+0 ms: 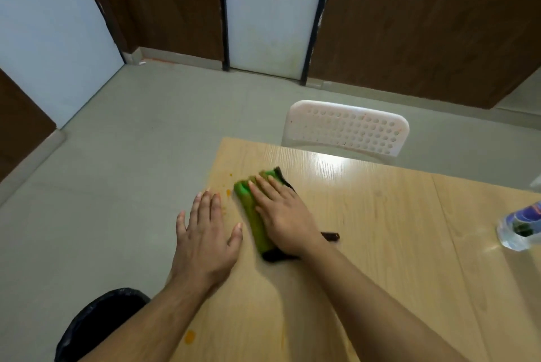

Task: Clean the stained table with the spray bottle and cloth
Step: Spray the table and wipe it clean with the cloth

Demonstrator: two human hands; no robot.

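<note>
Now, green cloth (252,215) with dark edging, bunched into a roll on the wooden table (380,230) near orange stains (228,192), right hand (282,215) pressing it with straight fingers, left hand (205,237) flat beside, fingers spread, bottle (521,227) far right.

Wooden table (380,244) bears green cloth (251,215); orange stains (228,192); bottle (521,227).

One head-worn camera looks forward and down, near the table (380,230).

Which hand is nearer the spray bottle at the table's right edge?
Right. The right hand presses the green cloth, well left of the spray bottle; the left hand lies farther left.
</note>
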